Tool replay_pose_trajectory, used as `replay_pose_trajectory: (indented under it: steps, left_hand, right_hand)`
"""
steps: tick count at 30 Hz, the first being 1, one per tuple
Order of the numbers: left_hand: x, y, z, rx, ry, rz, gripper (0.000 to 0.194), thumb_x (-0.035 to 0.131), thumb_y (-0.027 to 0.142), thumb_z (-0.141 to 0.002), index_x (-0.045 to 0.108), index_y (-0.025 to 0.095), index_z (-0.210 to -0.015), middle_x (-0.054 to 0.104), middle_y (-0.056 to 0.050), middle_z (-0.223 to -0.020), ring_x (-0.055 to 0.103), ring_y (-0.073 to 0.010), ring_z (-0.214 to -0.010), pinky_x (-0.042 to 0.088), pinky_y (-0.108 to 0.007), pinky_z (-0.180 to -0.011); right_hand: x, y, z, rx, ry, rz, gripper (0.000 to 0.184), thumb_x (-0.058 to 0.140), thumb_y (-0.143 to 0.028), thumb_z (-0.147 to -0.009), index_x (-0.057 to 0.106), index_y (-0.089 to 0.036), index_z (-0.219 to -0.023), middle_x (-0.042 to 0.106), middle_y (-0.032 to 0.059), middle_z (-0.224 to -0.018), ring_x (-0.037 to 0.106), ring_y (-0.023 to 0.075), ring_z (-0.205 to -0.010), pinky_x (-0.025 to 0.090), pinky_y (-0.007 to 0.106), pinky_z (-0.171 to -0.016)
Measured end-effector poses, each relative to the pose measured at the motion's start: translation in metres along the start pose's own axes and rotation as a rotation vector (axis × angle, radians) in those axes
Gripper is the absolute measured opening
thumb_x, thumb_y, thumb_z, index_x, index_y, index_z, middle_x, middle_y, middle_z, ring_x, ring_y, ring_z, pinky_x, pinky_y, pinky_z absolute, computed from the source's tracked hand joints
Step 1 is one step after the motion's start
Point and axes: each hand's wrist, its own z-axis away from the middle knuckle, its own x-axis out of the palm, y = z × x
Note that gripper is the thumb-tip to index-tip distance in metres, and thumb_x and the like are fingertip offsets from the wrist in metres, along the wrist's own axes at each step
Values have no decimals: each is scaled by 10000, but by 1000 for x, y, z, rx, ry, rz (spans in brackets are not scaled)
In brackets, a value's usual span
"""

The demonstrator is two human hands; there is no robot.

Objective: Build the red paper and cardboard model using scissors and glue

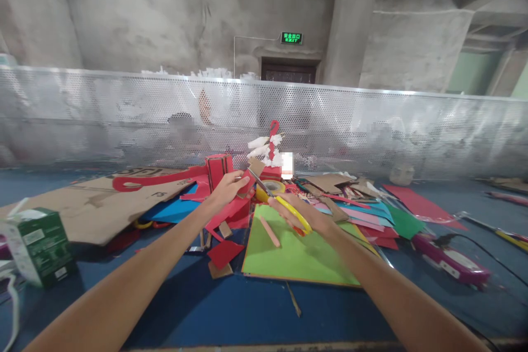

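Note:
My left hand [226, 190] pinches a small piece of red-faced cardboard [246, 181], its bare brown side [257, 166] showing at the top. In my right hand [289, 208] is a pair of scissors with yellow handles [300, 216]. The blades point up and left and meet the cardboard piece; whether they are parted is too small to tell. Below my right hand lies a light green sheet [305, 264] with a pinkish strip [270, 232] on it. A roll of yellow tape [264, 193] sits just behind the scissors.
A red box-shaped piece [218, 170] and a long red curved piece [165, 179] lie on flattened cardboard [99, 209] at left. A green box [39, 247] stands nearer. Coloured paper scraps [367, 214] and a purple tool [449, 261] are at right. Behind runs a perforated metal panel [350, 121].

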Motion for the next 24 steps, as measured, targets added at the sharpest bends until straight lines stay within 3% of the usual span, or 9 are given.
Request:
replay_pose_trajectory:
  steps: [3, 7, 14, 24]
  left_hand:
    - [0, 1, 0, -1, -13, 45, 436, 742, 591, -733, 576, 189, -766, 651, -11, -713, 644, -190, -667, 532, -315, -643]
    - [-1, 0, -1, -12, -4, 63, 436, 765, 580, -716, 588, 185, -769, 646, -3, -691, 634, -178, -630, 530, -311, -629]
    - [-5, -5, -4, -5, 3, 33, 417, 747, 564, -744, 603, 174, -784, 673, -22, -692, 633, -173, -614, 505, -291, -592]
    - [-7, 5, -2, -40, -56, -16, 381, 740, 542, -738, 628, 178, -741, 718, -52, -669, 631, -175, -540, 442, -274, -525]
  right_hand:
    - [3, 9, -8, -25, 9, 143, 418, 504, -545, -980, 504, -205, -737, 506, 3, -648, 460, 140, -589, 343, 272, -536]
    - [4, 14, -12, -72, 49, 226, 409, 500, -510, -980, 512, -197, -717, 526, 1, -667, 482, 149, -644, 345, 283, -600]
    - [4, 8, -8, -47, 37, 225, 438, 456, -543, -1002, 550, -195, -753, 528, 16, -684, 500, 163, -645, 364, 295, -594]
    - [7, 8, -7, 43, -24, 163, 550, 411, -691, -976, 607, -189, -861, 522, 23, -652, 486, 161, -572, 359, 286, -514]
